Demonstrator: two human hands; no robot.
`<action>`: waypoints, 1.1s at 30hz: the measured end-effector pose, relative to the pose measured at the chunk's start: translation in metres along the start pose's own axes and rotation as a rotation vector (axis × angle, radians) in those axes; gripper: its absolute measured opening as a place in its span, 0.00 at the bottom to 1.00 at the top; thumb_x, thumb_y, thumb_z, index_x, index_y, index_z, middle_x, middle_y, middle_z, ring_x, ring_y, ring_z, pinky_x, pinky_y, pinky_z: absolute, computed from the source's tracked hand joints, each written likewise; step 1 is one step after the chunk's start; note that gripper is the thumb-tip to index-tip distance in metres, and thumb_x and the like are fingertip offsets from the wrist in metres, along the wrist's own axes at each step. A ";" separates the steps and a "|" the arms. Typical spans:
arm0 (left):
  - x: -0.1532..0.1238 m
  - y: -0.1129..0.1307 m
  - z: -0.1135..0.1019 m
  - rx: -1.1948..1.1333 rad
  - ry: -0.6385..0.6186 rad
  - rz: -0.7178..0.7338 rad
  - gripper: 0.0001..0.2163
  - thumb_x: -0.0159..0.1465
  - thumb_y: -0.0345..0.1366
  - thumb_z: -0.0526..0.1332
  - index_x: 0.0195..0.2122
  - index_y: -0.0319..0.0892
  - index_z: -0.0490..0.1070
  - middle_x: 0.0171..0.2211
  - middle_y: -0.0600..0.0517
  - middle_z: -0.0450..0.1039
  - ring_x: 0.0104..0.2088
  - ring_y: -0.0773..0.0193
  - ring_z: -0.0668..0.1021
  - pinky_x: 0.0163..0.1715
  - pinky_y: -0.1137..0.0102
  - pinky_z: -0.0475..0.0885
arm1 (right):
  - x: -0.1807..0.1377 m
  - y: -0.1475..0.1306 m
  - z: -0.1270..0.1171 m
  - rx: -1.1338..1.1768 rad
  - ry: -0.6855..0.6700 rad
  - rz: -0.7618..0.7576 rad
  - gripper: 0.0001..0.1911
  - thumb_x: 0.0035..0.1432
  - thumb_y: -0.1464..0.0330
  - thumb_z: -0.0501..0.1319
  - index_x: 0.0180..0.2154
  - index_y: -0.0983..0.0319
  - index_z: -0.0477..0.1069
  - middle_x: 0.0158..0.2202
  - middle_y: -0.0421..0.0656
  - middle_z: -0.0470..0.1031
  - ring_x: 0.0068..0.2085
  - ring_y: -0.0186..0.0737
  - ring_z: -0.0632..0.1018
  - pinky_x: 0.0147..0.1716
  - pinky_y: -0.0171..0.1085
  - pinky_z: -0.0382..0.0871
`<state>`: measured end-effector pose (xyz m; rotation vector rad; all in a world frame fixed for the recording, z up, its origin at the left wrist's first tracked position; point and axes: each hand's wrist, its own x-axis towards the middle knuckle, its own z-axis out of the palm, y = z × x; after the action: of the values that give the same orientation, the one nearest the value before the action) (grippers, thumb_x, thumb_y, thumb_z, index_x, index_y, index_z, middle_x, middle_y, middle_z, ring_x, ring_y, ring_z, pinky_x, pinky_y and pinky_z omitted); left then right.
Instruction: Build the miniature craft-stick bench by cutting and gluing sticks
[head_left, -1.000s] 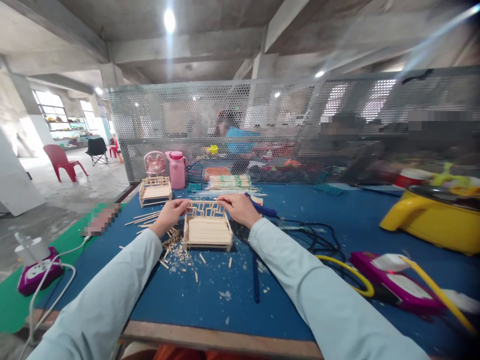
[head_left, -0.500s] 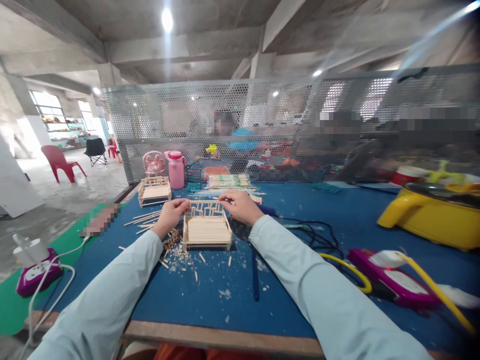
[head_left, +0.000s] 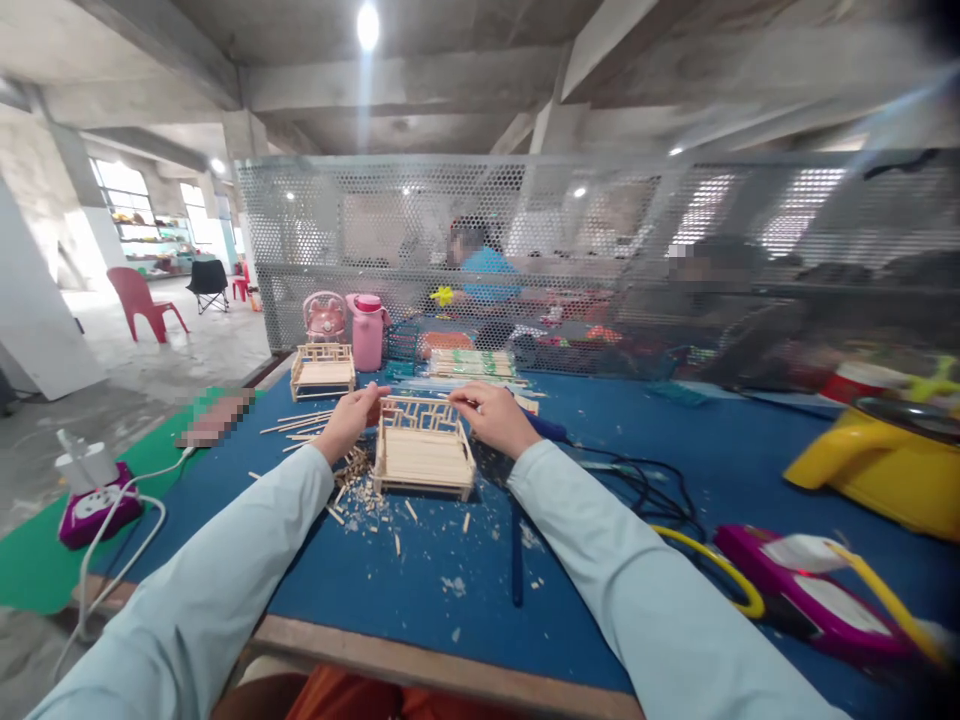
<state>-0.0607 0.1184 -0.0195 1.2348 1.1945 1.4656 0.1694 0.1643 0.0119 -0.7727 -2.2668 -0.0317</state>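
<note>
A miniature bench of pale wooden sticks (head_left: pixel 424 458) stands on the blue table mat, with a lattice back and a slatted seat. At the left end of its back rail are the closed fingertips of my left hand (head_left: pixel 349 424). My right hand (head_left: pixel 498 420) pinches the right end of that same rail, its thumb and forefinger together. Exact contact of the fingertips is too small to make out. Wood crumbs and offcuts (head_left: pixel 358 488) lie beside the bench, below my left hand. Loose thin sticks (head_left: pixel 296 422) are spread to the left.
Behind sit a second miniature bench (head_left: pixel 322 372), a pink thermos (head_left: pixel 367 335) and bundled sticks (head_left: pixel 472 363). A dark blue rod (head_left: pixel 517 555) lies near my right sleeve. Black cables (head_left: pixel 652 475), a purple power strip (head_left: pixel 814 590) and a yellow pot (head_left: pixel 877 465) occupy the right.
The whole view has shifted, so things appear further right. The bench looks slightly turned. Both hands remain at the ends of its back rail, with the left fingers held a little differently.
</note>
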 end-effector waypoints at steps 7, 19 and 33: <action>0.001 -0.001 0.004 -0.010 0.038 0.041 0.21 0.44 0.48 0.69 0.33 0.36 0.77 0.26 0.50 0.76 0.28 0.65 0.76 0.30 0.71 0.68 | 0.000 0.003 0.003 -0.005 -0.001 0.005 0.09 0.57 0.70 0.57 0.32 0.63 0.76 0.32 0.46 0.78 0.36 0.41 0.76 0.38 0.39 0.68; 0.002 -0.005 0.007 0.114 0.079 0.151 0.19 0.47 0.48 0.66 0.31 0.35 0.78 0.23 0.50 0.75 0.24 0.66 0.73 0.28 0.70 0.67 | -0.001 0.000 0.006 -0.062 -0.004 0.016 0.09 0.57 0.70 0.57 0.32 0.63 0.76 0.33 0.46 0.79 0.35 0.41 0.77 0.38 0.38 0.69; -0.044 0.042 0.023 0.982 0.296 0.774 0.17 0.62 0.37 0.57 0.51 0.42 0.68 0.59 0.43 0.63 0.63 0.48 0.58 0.60 0.42 0.36 | 0.005 -0.042 -0.007 -0.304 0.071 -0.096 0.09 0.60 0.70 0.56 0.34 0.62 0.75 0.34 0.45 0.78 0.38 0.42 0.72 0.39 0.40 0.56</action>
<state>-0.0331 0.0715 0.0152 2.3997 1.8698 1.6625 0.1480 0.1308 0.0290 -0.8027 -2.2572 -0.4509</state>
